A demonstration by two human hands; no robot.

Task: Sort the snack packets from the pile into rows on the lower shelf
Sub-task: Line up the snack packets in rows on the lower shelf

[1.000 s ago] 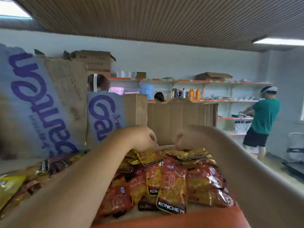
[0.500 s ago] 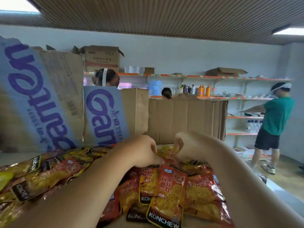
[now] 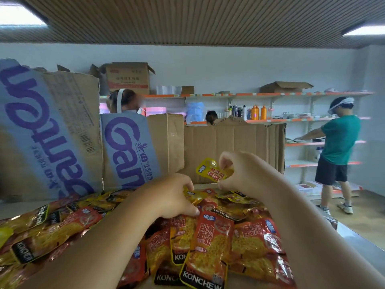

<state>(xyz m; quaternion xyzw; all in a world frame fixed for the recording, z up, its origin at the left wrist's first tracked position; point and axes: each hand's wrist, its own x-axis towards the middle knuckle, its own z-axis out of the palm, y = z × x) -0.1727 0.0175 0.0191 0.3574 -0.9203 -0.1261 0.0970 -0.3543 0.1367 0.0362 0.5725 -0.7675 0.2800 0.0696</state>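
Currently picking from the pile: pinching a yellow snack packet in the right hand, just above the pile at frame centre; left hand curled on the packets, grip unclear. Next likely calls for carrying to a row

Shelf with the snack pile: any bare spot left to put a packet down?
A bare grey strip lies at the far left, between the blue-printed box and the packets. A thin gap runs under the brown cardboard. Elsewhere packets overlap.
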